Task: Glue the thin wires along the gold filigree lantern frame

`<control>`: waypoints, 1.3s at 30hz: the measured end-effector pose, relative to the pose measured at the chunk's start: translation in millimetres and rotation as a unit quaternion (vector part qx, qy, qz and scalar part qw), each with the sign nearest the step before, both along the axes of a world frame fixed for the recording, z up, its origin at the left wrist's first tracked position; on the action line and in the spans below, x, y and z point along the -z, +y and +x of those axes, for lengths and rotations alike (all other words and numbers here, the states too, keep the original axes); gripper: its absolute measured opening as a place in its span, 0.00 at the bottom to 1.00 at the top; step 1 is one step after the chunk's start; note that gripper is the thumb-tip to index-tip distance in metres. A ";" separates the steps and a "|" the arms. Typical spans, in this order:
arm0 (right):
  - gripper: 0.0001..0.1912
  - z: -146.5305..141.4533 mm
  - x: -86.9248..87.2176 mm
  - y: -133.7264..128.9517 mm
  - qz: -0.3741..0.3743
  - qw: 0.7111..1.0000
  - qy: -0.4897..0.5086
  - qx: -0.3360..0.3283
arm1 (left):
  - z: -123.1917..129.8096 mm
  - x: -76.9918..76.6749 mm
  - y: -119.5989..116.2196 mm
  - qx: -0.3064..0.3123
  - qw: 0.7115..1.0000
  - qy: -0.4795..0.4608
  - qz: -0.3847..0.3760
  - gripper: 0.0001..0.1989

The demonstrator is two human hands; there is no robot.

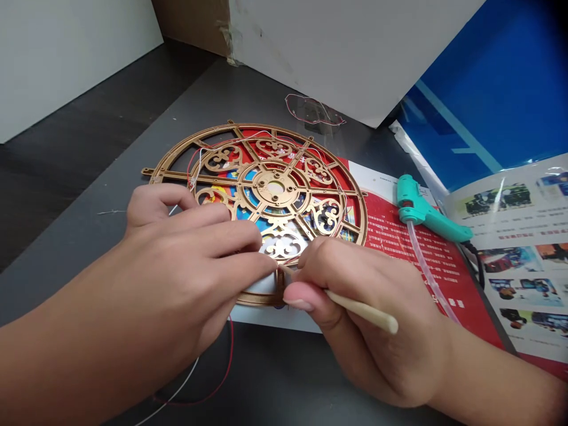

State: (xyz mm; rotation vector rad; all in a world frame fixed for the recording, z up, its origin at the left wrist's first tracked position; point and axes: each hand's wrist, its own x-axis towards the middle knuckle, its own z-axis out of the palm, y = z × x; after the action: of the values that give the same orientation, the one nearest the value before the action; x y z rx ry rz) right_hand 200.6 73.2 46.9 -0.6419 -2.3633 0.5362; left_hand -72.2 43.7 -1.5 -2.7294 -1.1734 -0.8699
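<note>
A gold openwork wheel [275,188] with scrollwork and spokes lies on printed sheets. My right hand [364,307] is closed round a thin pale wooden stick [366,312], its tip at the wheel's near rim. My left hand [190,266] rests over the wheel's left and near side, fingers bent, the index fingertip by the stick's tip. What lies under its fingers is hidden. Thin red and white wires [232,349] run along the wheel and hang in a loop below my left hand.
A teal glue gun [432,216] with a clear glue stick lies right of the wheel on a red printed sheet [399,248]. Beyond the wheel are a wire coil [310,110] and a large white box [319,53]. A blue panel [497,89] and picture pages [523,254] are at the right.
</note>
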 end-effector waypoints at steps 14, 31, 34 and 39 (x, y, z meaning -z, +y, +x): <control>0.25 -1.2 -6.2 -3.4 0.015 0.999 -0.040 0.007 | 2.9 3.5 4.5 -0.003 1.000 -0.023 -0.001 0.14; 0.17 0.7 2.0 -3.5 -0.080 0.985 0.118 0.096 | 6.8 0.9 1.8 -0.002 0.999 -0.043 -0.017 0.19; 0.16 2.5 4.9 -1.4 -0.078 0.986 0.126 0.079 | 6.2 1.9 2.2 -0.008 0.998 -0.058 -0.021 0.18; 0.13 6.4 8.9 2.7 -0.070 0.987 0.130 0.067 | 6.6 1.4 2.8 -0.009 0.998 -0.063 -0.025 0.18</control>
State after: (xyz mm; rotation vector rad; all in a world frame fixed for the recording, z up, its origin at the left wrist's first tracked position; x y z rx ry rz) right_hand 207.0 75.9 38.0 -0.7408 -2.0365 0.6863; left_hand -65.6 46.6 -2.9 -2.7332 -1.2568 -1.0382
